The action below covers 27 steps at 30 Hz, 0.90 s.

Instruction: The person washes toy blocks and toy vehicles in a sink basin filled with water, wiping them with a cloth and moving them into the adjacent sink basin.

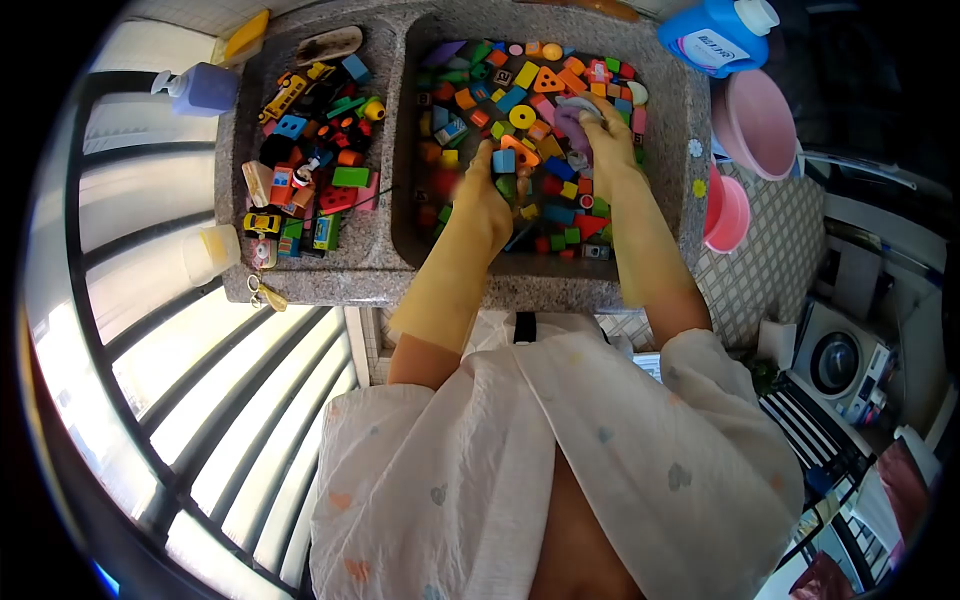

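Observation:
Both hands wear long, pale yellow translucent gloves and reach into a sink basin full of colorful toy blocks. My left hand is low among the blocks, beside a light blue cube and an orange triangle with holes. Its fingers are partly hidden and blurred, so its grip is unclear. On the right side of the basin, my right hand is closed round a wet purple-grey cloth. A yellow ring lies between the hands.
The left compartment holds toy vehicles, including a yellow bus, and more blocks. A purple pump bottle and plastic cup stand left. At right are a blue detergent bottle and pink basins.

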Available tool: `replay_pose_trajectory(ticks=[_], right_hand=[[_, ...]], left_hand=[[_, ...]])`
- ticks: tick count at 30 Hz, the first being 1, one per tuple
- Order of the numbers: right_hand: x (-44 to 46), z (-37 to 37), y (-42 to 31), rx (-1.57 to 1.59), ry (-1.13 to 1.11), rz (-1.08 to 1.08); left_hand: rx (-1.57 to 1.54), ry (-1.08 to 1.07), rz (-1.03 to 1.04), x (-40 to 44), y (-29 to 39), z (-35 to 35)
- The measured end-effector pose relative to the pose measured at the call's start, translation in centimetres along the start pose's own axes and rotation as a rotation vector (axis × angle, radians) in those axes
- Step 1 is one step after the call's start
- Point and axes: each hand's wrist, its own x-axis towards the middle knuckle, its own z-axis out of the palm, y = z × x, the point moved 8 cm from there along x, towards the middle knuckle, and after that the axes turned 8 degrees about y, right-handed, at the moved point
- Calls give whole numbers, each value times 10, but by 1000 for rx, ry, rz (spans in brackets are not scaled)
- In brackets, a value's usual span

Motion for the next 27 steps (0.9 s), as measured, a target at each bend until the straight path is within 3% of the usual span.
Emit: replay_pose_trajectory(ticks=[3, 5, 7, 9, 10, 11, 13, 15, 17, 21, 24, 26, 27], right_hand=[[-17, 8, -20, 190, -87, 65], [-17, 12, -25, 544, -102, 81], [-42, 22, -34, 589, 13, 124], [-66, 42, -56, 643, -122, -46], [-69, 44, -53, 400, -88, -260], [-72, 41, -45, -140, -176, -360], [-93, 49, -29, -735, -208, -692], [-87, 49, 5, -733, -252, -707], [-82, 49, 16, -774, -262, -778], [-76, 47, 26, -653, -253, -712], [-79, 51, 29, -644, -264, -640], [-60, 42, 43, -578, -133, -385], [-56, 44, 46, -576, -133, -384]], left_hand=[[-18, -43, -42, -10, -3, 10], [-41, -78, -68, -3, -12, 12], [-34, -95, 187, 20, -10, 2], [-42, -85, 229, 21, -15, 8], [-53, -75, 276, 20, -12, 10], [-52, -76, 279, 20, -10, 10], [-99, -121, 149, 20, -14, 13], [-128, -140, 83, 17, -19, 12], [154, -56, 222, 7, -14, 6], [184, -101, 259, 20, -17, -3], [218, -53, 197, 19, -22, -15], [214, -40, 222, 33, -25, -24], [210, -28, 244, 33, -24, -26]])
